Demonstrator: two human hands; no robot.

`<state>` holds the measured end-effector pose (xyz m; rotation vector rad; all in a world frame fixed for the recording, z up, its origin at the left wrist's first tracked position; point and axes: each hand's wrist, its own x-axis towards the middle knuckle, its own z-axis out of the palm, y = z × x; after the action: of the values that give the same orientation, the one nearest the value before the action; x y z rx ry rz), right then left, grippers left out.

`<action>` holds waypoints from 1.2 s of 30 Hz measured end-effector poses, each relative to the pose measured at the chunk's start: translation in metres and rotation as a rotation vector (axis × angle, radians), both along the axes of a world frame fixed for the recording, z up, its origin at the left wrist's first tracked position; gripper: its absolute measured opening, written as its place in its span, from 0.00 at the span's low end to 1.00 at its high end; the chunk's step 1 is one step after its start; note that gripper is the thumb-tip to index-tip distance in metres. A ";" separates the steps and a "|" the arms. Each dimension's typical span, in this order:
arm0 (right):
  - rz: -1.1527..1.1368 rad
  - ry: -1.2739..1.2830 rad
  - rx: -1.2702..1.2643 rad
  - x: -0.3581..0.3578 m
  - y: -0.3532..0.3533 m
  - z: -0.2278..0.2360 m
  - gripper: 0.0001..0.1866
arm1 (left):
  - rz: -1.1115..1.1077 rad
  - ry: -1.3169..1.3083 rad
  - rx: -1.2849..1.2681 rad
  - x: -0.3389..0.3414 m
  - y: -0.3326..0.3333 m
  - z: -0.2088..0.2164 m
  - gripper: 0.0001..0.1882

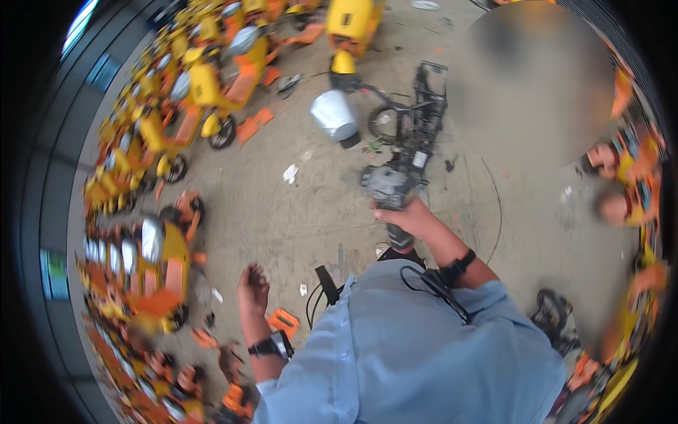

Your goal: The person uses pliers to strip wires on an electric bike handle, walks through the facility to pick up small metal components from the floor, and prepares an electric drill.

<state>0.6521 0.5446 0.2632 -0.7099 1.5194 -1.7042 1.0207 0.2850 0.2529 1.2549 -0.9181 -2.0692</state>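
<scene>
My right hand (408, 216) is wrapped round a grey and black cordless power tool (390, 185), held out in front of my body. From this view I cannot tell whether it is a drill or an impact wrench. Just beyond the tool, a stripped black scooter frame (426, 106) lies on the concrete floor with a wheel (387, 121) beside it. My left hand (253, 286) hangs out to the left over the floor, fingers loosely curled, with nothing visible in it. The nearest thing to it is an orange plastic piece (283, 322) on the floor.
Rows of yellow and orange scooters (205, 81) line the left side; more parts are piled along the right. A silver-covered box (335, 114) sits left of the frame. Orange panels (254, 125), white scraps (290, 174) and a thin cable (498, 212) lie about. A blurred patch hides the upper right.
</scene>
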 end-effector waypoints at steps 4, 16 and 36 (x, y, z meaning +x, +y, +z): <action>0.160 0.252 0.008 -0.042 -0.121 0.016 0.13 | 0.061 0.264 0.203 0.045 -0.086 -0.056 0.06; -0.122 0.442 -0.186 -0.096 -0.386 -0.010 0.21 | -0.748 -0.681 -0.068 -0.219 -0.409 -0.116 0.07; -0.607 -0.058 -0.196 -0.257 -0.527 -0.031 0.13 | -1.134 -0.509 0.098 -0.379 -0.781 -0.216 0.08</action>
<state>0.3952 0.0179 0.2317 -0.2943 1.6445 -2.3212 0.6416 -0.4956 0.0367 1.5322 -2.1598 -2.6255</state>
